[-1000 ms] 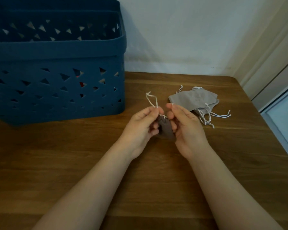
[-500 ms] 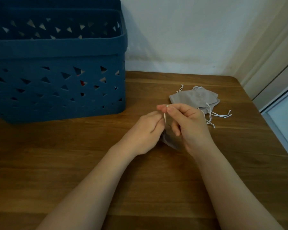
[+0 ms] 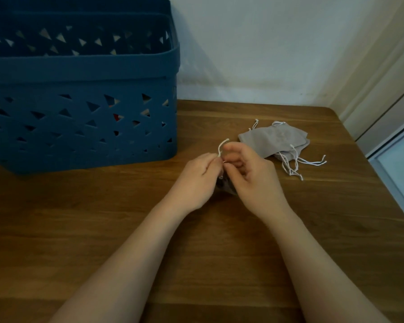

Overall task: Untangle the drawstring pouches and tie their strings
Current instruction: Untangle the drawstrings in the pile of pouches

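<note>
String end [image 3: 222,146] risen above left hand [image 3: 197,179], right hand [image 3: 250,176] pinching too

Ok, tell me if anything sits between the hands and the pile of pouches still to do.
Nothing visible does. The pile of pouches lies just beyond the right hand on bare table. Both hands are busy, though: the left hand pinches a white string, with a dark pouch between them. The basket stands off to the left.

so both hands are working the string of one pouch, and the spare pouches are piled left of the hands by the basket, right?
Not quite. The head view shows the left hand and right hand at the string of one pouch, but the spare pouches lie right of the hands; the basket stands to the left.
</note>
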{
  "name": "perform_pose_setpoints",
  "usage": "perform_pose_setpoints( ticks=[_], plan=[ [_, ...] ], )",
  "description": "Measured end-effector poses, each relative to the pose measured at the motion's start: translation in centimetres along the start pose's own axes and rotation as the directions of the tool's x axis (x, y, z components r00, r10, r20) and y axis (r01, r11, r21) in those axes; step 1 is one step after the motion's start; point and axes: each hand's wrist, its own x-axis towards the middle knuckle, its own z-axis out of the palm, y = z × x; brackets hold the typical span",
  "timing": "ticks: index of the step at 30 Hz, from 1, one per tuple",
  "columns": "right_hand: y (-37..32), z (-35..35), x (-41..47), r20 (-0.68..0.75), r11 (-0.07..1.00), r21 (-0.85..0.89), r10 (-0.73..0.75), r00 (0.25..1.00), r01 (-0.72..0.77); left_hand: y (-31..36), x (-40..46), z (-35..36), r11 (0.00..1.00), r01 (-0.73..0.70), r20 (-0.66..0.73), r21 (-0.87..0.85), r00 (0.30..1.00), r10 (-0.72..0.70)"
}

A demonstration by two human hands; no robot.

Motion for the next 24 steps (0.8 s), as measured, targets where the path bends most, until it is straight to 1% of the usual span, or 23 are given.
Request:
perform_pose_setpoints(
  ticks=[2, 3, 5, 8, 10, 12, 16, 19, 22, 24],
  plan=[
    [-0.03, 0.0, 0.13, 0.012, 0.99, -0.131, -0.051, 0.999, 0.053, 0.08, -0.02, -0.11, 1.0, 0.019, -0.003, 0.003, 1.0, -0.019],
    [-0.09, -0.01, 0.16, 0.019, 0.984, -0.166, -0.066, 0.998, 0.068, 0.13, -0.03, -0.17, 0.999, 0.033, -0.008, 0.006, 0.999, -0.033],
    [-0.26, 0.06, 0.17, 0.022, 0.981, -0.18, -0.063, 0.998, 0.066, 0.22, -0.05, -0.22, 0.997, 0.071, -0.036, -0.009, 0.997, -0.071],
    [-0.44, 0.22, 0.04, -0.031, 0.991, -0.127, -0.047, 0.998, 0.042, 0.57, -0.16, -0.18, 0.986, 0.123, -0.067, -0.11, 0.989, -0.131],
    [-0.52, 0.26, -0.03, -0.063, 0.997, -0.071, -0.042, 0.997, 0.038, 0.7, -0.28, -0.26, 0.977, 0.128, -0.064, -0.169, 0.988, -0.141],
    [-0.54, 0.23, -0.07, -0.065, 1.0, -0.004, -0.024, 0.998, 0.024, 0.71, -0.4, -0.39, 0.971, 0.128, -0.059, -0.204, 0.988, -0.143],
    [-0.23, -0.23, 0.1, -0.042, 0.991, 0.106, 0.087, 0.995, -0.082, 0.57, -0.48, -0.36, 0.963, 0.15, -0.011, -0.224, 0.988, -0.156],
    [0.02, -0.61, 0.21, -0.035, 0.987, 0.105, 0.125, 0.992, -0.121, 0.44, -0.49, -0.11, 0.961, 0.15, 0.036, -0.231, 0.989, -0.146],
    [0.05, -0.57, 0.16, -0.012, 0.981, 0.115, 0.161, 0.987, -0.159, 0.35, -0.36, 0.14, 0.979, 0.108, -0.003, -0.171, 0.994, -0.11],
    [0.06, -0.48, 0.18, 0.004, 0.963, 0.16, 0.22, 0.976, -0.218, 0.48, -0.34, 0.18, 0.978, 0.102, -0.009, -0.184, 0.994, -0.106]
  ],
)
